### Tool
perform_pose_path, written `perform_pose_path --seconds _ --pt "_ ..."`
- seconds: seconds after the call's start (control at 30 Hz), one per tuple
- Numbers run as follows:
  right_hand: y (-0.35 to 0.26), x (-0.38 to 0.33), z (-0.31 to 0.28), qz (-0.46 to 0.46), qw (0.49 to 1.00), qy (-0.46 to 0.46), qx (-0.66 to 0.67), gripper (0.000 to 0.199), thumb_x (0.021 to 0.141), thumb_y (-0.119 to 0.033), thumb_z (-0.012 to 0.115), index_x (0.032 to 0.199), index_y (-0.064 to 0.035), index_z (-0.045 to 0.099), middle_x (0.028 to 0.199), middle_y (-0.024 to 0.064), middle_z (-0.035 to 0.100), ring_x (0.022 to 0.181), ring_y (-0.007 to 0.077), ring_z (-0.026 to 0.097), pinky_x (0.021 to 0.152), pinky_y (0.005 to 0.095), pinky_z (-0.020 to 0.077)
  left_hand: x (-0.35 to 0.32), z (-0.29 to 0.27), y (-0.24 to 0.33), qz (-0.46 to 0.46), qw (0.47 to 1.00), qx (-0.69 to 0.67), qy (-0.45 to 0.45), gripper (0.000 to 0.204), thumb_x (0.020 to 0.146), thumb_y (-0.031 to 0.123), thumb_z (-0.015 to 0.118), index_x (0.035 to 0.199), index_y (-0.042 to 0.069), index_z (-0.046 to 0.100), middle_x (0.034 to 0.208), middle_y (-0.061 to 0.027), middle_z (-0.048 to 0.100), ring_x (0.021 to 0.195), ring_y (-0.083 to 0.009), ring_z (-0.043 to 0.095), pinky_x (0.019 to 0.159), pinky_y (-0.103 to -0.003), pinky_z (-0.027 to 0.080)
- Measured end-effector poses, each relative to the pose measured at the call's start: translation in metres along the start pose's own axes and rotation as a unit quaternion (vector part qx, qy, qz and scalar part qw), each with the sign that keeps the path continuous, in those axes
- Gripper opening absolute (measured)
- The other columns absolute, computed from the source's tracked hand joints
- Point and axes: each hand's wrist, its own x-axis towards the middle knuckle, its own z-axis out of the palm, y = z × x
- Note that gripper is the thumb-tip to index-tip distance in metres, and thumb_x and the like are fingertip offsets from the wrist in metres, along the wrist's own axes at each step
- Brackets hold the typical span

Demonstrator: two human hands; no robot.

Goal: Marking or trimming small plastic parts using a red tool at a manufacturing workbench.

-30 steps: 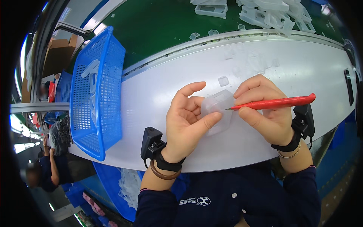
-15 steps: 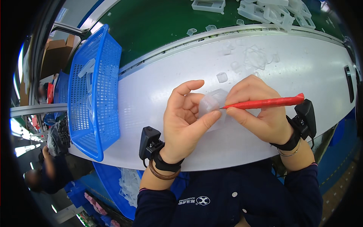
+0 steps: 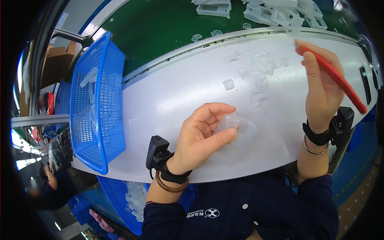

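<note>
My left hand [image 3: 202, 134] is closed on a translucent, frosted plastic piece [image 3: 230, 125] above the white table, pinching it between thumb and fingers. The piece's outline fades against the white surface. Raised at the right, my right hand [image 3: 325, 86] grips a slim red tool [image 3: 334, 74] that slants down past the wrist. Its working tip is hard to make out. A small clear scrap seems to sit at the fingertips, near the table's far edge. Thin clear scraps [image 3: 264, 62] and a small squarish clear piece [image 3: 228, 84] lie between the hands and that edge.
A blue perforated basket [image 3: 112, 100] holding translucent pieces stands at the left. Beyond a metal rail, a green surface [image 3: 160, 36] carries a pile of translucent cases [image 3: 276, 12]. A blue bin [image 3: 116, 196] of clear parts sits below the table. Another person [image 3: 52, 184] is at lower left.
My right hand has moved away from the plastic piece, up and to the right, carrying the red tool. My left hand has dropped slightly, still holding the piece. More scraps show on the table.
</note>
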Motion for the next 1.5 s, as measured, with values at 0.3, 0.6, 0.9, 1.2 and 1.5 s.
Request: perform_pose_path --seconds 0.3,0.6,0.9,1.2,1.5 --pt "-0.024 -0.031 0.024 0.129 0.946 -0.238 0.179 0.008 0.074 -0.006 0.066 0.081 -0.0047 0.064 0.085 0.0059 0.062 0.081 0.018 0.055 0.07 0.0289 0.0432 -0.002 0.007 -0.01 0.114 0.968 0.181 0.13 0.017 0.082 0.003 0.062 0.098 -0.002 0.06 0.087 -0.0076 0.062 0.071 -0.009 0.058 0.06 -0.021 0.046" --pt "-0.02 -0.033 0.03 0.053 0.949 -0.281 0.134 0.009 0.074 -0.004 0.065 0.083 -0.0044 0.063 0.085 0.007 0.062 0.081 0.02 0.054 0.073 0.0314 0.0411 -0.002 0.005 -0.015 0.135 0.944 0.251 0.169 0.017 0.078 0.006 0.066 0.093 0.001 0.063 0.079 -0.0082 0.064 0.068 -0.0131 0.059 0.062 -0.023 0.045" --pt "-0.018 -0.039 0.032 -0.029 0.956 -0.276 0.096 0.012 0.071 -0.005 0.067 0.082 -0.0042 0.062 0.085 0.0073 0.064 0.076 0.0217 0.057 0.067 0.0306 0.0452 0.0 -0.001 -0.012 0.152 0.907 0.364 0.147 0.015 0.075 0.004 0.067 0.09 0.003 0.063 0.078 -0.0093 0.063 0.067 -0.0183 0.06 0.06 -0.026 0.046" --pt "-0.016 -0.035 0.033 -0.235 0.948 -0.195 -0.093 0.025 0.06 -0.004 0.067 0.084 -0.0007 0.059 0.09 0.0137 0.063 0.073 0.0268 0.058 0.058 0.0325 0.0485 -0.008 0.006 0.0 0.044 0.978 0.173 0.106 0.011 0.084 0.006 0.06 0.091 -0.003 0.06 0.08 -0.0047 0.062 0.07 -0.0065 0.057 0.057 -0.019 0.047" --pt "-0.011 -0.023 0.022 0.487 0.723 -0.278 0.403 0.013 0.085 -0.013 0.057 0.085 0.0001 0.057 0.087 0.0118 0.063 0.072 0.0134 0.057 0.063 0.0238 0.0436 -0.003 -0.015 0.004 0.147 0.984 0.003 0.096 0.024 0.09 0.011 0.052 0.111 -0.001 0.05 0.089 -0.0059 0.06 0.077 -0.0093 0.056 0.068 -0.023 0.046"
